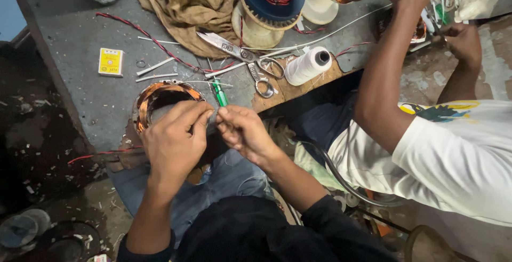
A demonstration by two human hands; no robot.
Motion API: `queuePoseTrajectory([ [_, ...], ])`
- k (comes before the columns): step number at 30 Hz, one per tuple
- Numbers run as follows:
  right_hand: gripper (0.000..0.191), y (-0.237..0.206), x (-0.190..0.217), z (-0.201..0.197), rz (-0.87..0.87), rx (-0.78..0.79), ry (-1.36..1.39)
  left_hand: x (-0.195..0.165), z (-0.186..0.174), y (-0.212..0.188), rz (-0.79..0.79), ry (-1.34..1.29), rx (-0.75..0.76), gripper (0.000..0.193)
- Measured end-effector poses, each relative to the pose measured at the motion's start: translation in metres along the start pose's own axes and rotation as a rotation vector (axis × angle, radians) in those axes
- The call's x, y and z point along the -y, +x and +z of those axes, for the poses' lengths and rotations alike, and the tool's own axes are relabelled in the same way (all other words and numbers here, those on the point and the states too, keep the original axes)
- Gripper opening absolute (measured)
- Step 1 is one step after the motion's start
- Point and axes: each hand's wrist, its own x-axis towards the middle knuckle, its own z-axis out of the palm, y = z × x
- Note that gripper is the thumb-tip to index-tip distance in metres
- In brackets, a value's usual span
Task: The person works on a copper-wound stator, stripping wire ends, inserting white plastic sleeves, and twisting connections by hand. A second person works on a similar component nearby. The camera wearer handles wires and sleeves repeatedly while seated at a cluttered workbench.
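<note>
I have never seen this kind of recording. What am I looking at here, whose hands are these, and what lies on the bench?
One camera sits on a person's head and looks down. The left hand and right hand are that person's own; their fingertips meet at the edge of a copper wire coil, pinching something too small to tell. On the grey bench lie scissors, a green-handled screwdriver, a spool of white thread, a small yellow box and a brown cloth. The arm in the white shirt belongs to a co-worker.
</note>
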Motion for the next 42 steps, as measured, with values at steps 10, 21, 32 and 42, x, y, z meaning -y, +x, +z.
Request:
queuePoseTrajectory([
  [10, 0.019, 0.003, -0.003, -0.003, -0.396, -0.05, -0.504, 0.0, 0.0, 0.0, 0.037, 0.007, -0.02, 0.011],
  [21, 0.02, -0.003, -0.011, 0.002, -0.887, -0.201, -1.151, -0.002, -0.001, 0.0, 0.007, 0.002, -0.001, 0.011],
  [32, 0.024, -0.002, -0.014, 0.003, -1.383, -0.234, -1.588, -0.002, -0.001, 0.001, 0.011, 0.0, -0.006, 0.01],
  [42, 0.027, -0.006, -0.011, -0.001, -0.703, -0.185, -1.036, 0.0, -0.001, 0.0, 0.005, 0.009, -0.003, 0.011],
])
